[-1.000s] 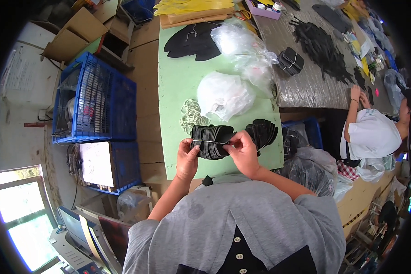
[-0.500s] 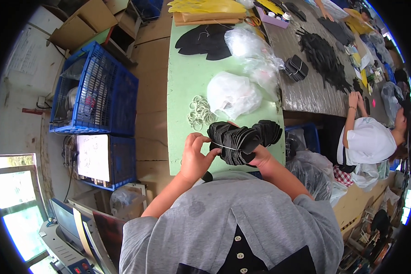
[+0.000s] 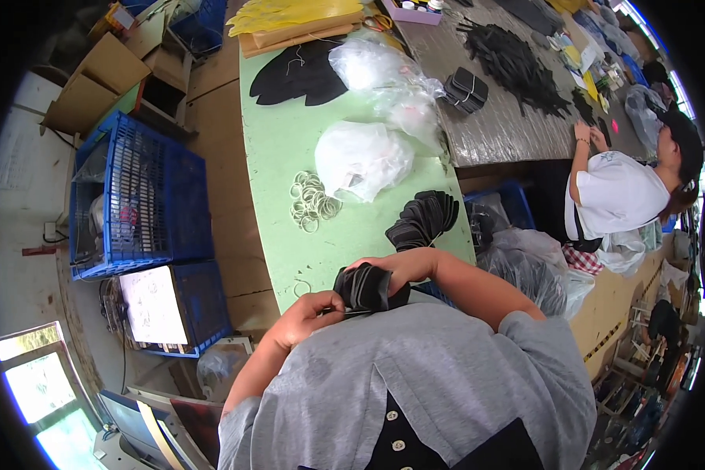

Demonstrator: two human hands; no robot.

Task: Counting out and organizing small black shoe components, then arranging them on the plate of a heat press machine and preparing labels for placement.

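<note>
A thick bundle of thin black pieces (image 3: 360, 287) is held close against my shirt at the table's near edge. My right hand (image 3: 406, 268) wraps over its far and right side. With curled fingers, my left hand (image 3: 309, 317) grips its lower left edge; a short pale strip, perhaps a rubber band, shows there, but the fingertips are partly hidden. Just beyond my right hand, a fanned row of similar black pieces (image 3: 424, 219) lies on the green tabletop (image 3: 278, 168). A heap of pale rubber bands (image 3: 313, 202) is to the left, with a single loose band (image 3: 300, 288) nearer me.
White plastic bags (image 3: 364, 160) lie mid-table, beyond them flat black sheets (image 3: 294, 74) and yellow material (image 3: 290, 14). On the grey table (image 3: 486, 133) sit a banded black bundle (image 3: 465, 90) and black strips (image 3: 517, 66). A co-worker (image 3: 627, 188) works there. Blue crates (image 3: 145, 192) stand left.
The bundle and both my hands have come down toward my body. My right hand has moved from below the bundle to over its top. The view has shifted, showing the fanned row more fully.
</note>
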